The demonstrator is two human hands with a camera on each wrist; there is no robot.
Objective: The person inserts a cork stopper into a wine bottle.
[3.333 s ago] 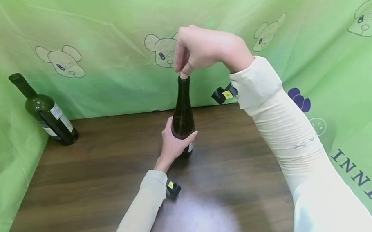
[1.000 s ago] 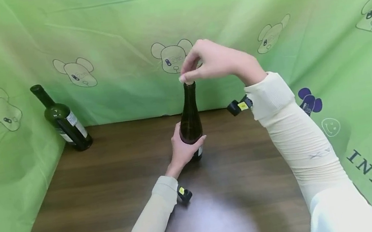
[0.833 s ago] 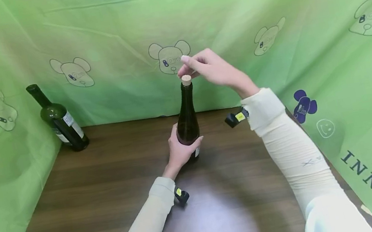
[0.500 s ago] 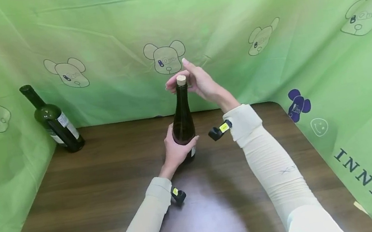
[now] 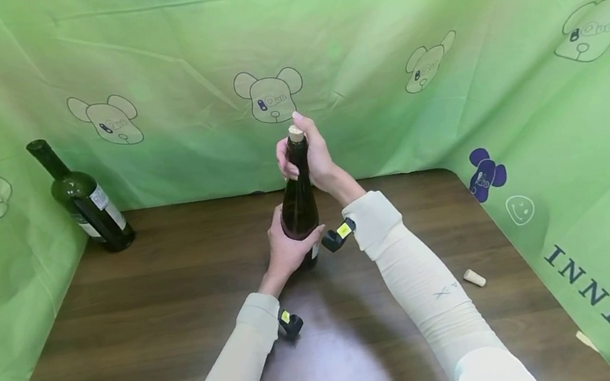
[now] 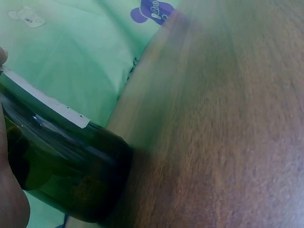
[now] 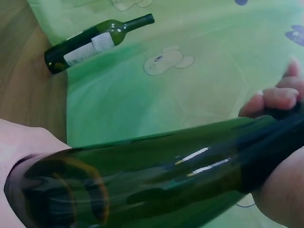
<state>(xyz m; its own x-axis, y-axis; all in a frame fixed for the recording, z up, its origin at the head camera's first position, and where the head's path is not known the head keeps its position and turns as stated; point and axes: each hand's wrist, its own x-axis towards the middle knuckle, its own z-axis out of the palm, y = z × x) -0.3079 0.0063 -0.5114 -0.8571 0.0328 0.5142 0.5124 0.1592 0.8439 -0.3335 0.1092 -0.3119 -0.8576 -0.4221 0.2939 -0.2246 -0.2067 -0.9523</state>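
A dark green wine bottle (image 5: 299,208) stands upright at the back middle of the table, with a pale cork (image 5: 296,133) in its mouth. My left hand (image 5: 286,248) grips the bottle's lower body. Around the neck, just under the cork, curl the fingers of my right hand (image 5: 318,155); its thumb points up beside the cork. In the left wrist view the bottle's base (image 6: 90,175) meets the table. The right wrist view shows its glass body (image 7: 156,175) between both hands; the cork is out of sight there.
A second green wine bottle (image 5: 91,211) with a white label stands in the back left corner. One loose cork (image 5: 474,278) lies on the wooden table (image 5: 176,295) at the right. Another pale piece (image 5: 586,342) is at the right edge. Green printed cloth (image 5: 180,35) walls the table.
My right hand has let go of the cork's top, moved down past it and now holds the bottle's neck. The left hand keeps its hold. The loose cork has come into view.
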